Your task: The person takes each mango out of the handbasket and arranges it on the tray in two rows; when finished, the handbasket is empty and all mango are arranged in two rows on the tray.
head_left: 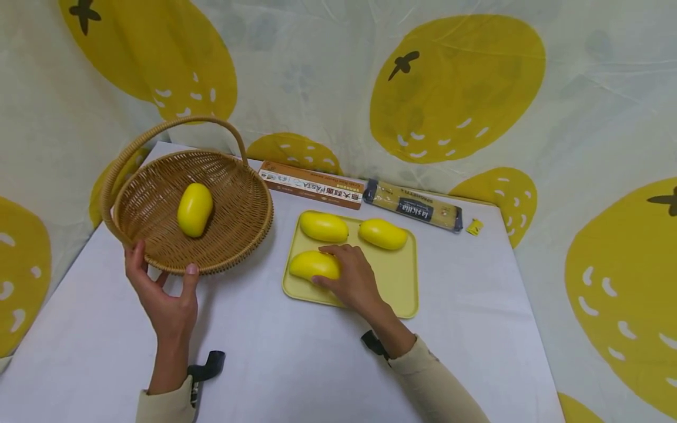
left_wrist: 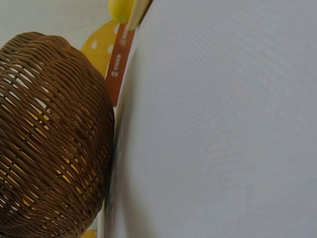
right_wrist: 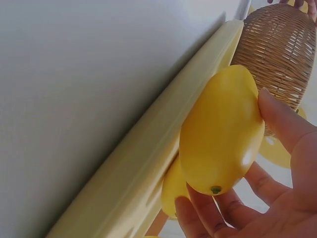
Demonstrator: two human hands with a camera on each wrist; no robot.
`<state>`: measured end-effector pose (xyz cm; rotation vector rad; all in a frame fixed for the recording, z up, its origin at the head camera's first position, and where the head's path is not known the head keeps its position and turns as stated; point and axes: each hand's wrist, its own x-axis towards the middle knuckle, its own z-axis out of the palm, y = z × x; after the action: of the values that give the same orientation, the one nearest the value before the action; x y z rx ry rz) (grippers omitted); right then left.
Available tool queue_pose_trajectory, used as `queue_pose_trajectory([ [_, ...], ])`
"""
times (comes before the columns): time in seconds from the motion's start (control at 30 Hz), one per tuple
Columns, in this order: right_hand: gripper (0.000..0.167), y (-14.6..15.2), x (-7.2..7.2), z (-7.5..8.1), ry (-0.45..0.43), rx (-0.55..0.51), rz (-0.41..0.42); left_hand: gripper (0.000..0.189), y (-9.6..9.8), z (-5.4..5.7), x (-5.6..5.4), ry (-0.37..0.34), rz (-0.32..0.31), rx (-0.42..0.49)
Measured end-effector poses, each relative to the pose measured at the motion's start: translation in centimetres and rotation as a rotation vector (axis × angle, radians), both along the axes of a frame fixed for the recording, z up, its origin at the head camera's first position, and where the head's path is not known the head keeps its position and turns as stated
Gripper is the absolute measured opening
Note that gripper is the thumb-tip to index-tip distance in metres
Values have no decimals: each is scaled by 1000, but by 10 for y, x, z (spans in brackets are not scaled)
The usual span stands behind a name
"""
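My left hand grips the near rim of a wicker basket, its thumb and fingertips showing at the edge. The basket has an arched handle and is tilted towards me; one yellow mango lies inside. In the left wrist view the woven side of the basket fills the left. My right hand holds another mango between thumb and fingers, over the left part of a pale yellow tray. Behind it on the tray lie a mango at left and a mango at right.
Along the back of the white table lie a brown and white pasta box and a dark-ended spaghetti packet. A small yellow wrapped piece sits right of them. A fruit-patterned cloth hangs behind the table.
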<state>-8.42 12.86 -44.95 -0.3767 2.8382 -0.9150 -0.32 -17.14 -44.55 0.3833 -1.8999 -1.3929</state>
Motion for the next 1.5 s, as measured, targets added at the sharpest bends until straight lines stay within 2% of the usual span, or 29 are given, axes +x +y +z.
queue_pose_trajectory([
  [0.1, 65, -1, 2, 3, 18, 3, -9, 84, 0, 0, 0, -1, 1, -1],
  [0.3, 64, -7, 1, 17, 50, -82, -21, 83, -2, 0, 0, -1, 2, -1],
  [0.53, 60, -22, -5, 35, 152, -232, 23, 83, -2, -1, 0, -9, 3, -2],
  [0.87, 59, -58, -14, 58, 177, -370, 84, 84, -2, 0, 0, -12, 2, -6],
  [0.97, 60, -70, -16, 62, 173, -395, 107, 84, -3, 0, 0, -10, -1, -4],
  [1.27, 67, -107, -22, 71, 82, -461, 157, 84, -3, 1, -1, -6, -6, -4],
  [1.5, 72, -133, -28, 71, 82, -457, 178, 84, -3, 0, -1, -8, -6, -14],
])
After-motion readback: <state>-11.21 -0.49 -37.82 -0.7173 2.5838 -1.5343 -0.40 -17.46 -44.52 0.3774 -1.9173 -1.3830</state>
